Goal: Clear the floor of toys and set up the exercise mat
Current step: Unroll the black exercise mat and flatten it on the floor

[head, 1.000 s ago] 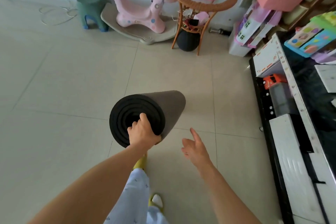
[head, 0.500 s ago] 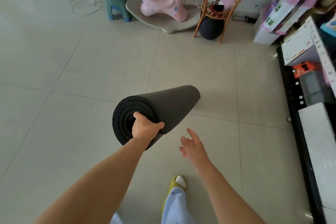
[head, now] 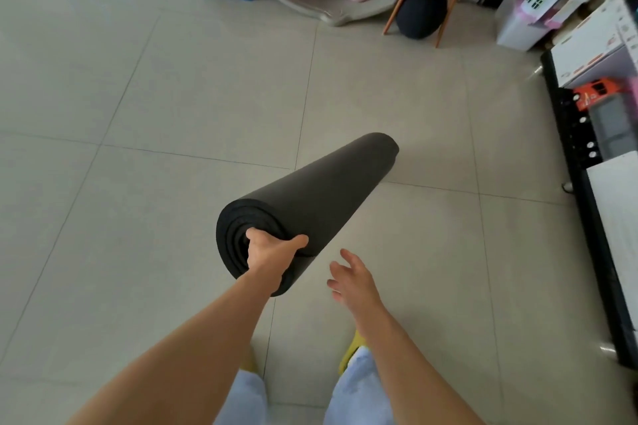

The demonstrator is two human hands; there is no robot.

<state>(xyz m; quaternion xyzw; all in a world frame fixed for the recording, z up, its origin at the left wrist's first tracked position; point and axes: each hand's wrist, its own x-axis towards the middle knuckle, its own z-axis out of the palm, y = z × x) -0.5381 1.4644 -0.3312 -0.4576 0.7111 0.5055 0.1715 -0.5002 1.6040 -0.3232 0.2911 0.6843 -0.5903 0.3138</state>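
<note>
Mostly done w/ toys: floor [head: 172, 183] clear; left hand [head: 272, 254] grips rolled mat [head: 321, 190], right hand [head: 352, 278] loose, empty; unrolling left.

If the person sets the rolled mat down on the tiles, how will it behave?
The mat is round, so it may roll on the smooth floor. The left hand alone lifts it, so it seems light.

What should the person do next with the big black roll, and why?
Probably lower the rolled mat flat onto the tiled floor. The left hand grips its near end, the right hand is open and free, and the tiles ahead look bare, so there seems room to unroll it.
</note>
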